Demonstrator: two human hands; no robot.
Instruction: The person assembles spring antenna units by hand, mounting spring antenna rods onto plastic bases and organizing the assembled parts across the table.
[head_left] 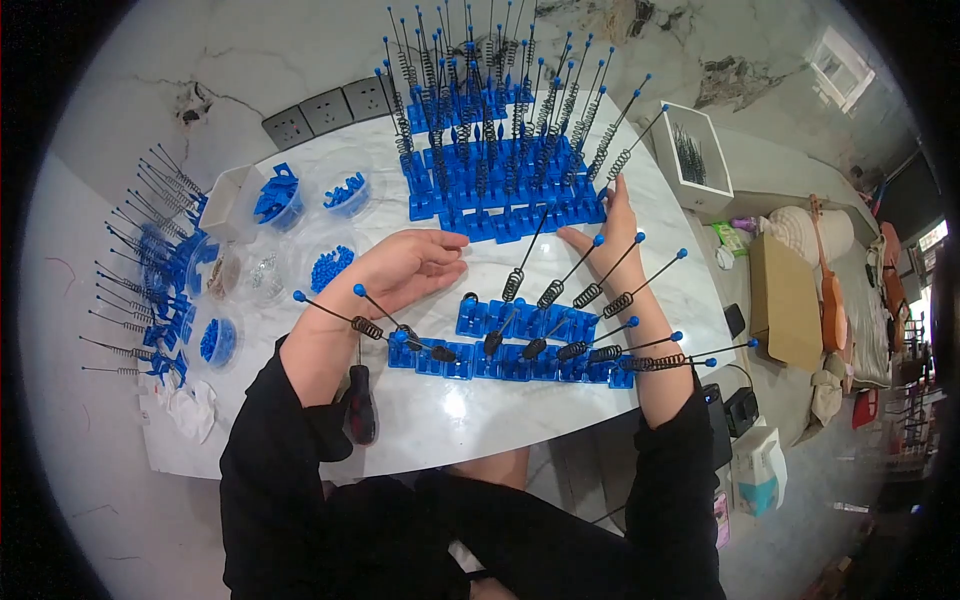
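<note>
My left hand lies flat on the white marble table, fingers together and pointing right, holding nothing. My right hand reaches forward with fingers extended, touching the near right edge of a large block of blue bases with upright spring rods. Between my forearms stands a shorter row of blue bases whose black spring rods with blue ball tips lean left and right.
Clear tubs of blue parts and metal bits sit at left, beside another cluster of spring rods. A black-and-red screwdriver lies near the front edge. A white box stands at the right; wall sockets are behind.
</note>
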